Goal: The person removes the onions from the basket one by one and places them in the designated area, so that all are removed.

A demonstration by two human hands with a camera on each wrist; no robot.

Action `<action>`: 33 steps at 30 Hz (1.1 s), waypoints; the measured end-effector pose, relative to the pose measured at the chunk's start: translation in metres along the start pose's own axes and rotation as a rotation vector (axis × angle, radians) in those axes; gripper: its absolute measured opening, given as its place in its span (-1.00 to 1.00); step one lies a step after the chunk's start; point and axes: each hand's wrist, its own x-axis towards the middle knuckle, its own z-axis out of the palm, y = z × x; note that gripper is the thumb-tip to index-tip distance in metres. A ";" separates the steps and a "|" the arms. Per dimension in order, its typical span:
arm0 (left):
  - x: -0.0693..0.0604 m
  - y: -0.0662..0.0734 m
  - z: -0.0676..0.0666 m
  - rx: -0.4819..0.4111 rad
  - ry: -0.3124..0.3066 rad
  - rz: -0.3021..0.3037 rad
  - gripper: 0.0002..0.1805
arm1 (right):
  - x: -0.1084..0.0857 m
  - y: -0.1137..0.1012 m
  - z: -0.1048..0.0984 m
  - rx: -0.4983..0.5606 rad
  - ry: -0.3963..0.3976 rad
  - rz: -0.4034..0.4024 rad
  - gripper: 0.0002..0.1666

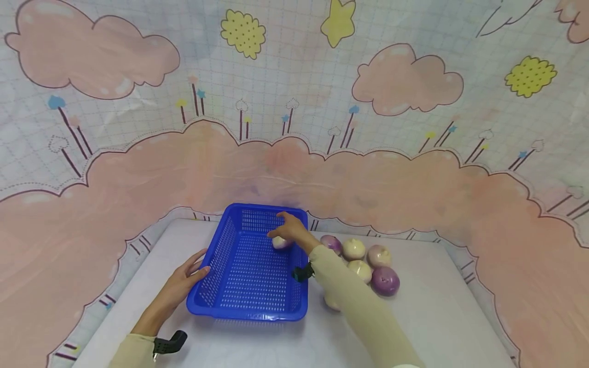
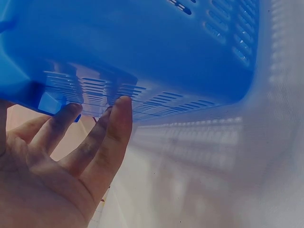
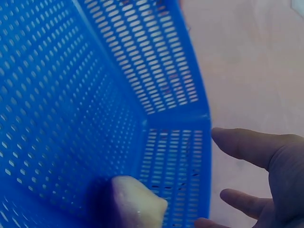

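My left hand (image 1: pixel 181 286) holds the left rim of a blue plastic basket (image 1: pixel 250 317), thumb over the edge. In the left wrist view its fingers (image 2: pixel 121 118) touch the perforated outer wall from outside. My right hand (image 1: pixel 293 228) reaches over the basket's far right corner, fingers spread and holding nothing. Just below it, a white-and-purple onion (image 1: pixel 279 243) lies inside against the wall. The right wrist view shows this onion (image 3: pixel 135 202) apart from the hand (image 3: pixel 251 175).
Right of the basket several onions sit grouped on the white table (image 1: pixel 432 306), among them a purple onion (image 1: pixel 385 281) and a pale onion (image 1: pixel 353 249). Another pale onion (image 1: pixel 332 302) is partly hidden by the right sleeve (image 1: pixel 363 312). A patterned curtain (image 1: pixel 285 168) stands behind the table.
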 end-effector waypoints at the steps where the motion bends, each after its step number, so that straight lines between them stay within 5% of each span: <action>1: 0.000 0.000 0.000 0.000 0.000 -0.001 -0.20 | 0.002 0.001 0.001 -0.003 -0.005 0.004 -0.12; 25: 0.004 0.004 0.004 -0.017 0.017 -0.014 -0.19 | 0.024 0.010 0.014 -0.001 -0.042 0.042 -0.24; 33: 0.004 0.000 0.001 -0.021 0.003 -0.009 -0.19 | 0.023 0.009 0.023 -0.113 -0.016 0.063 -0.32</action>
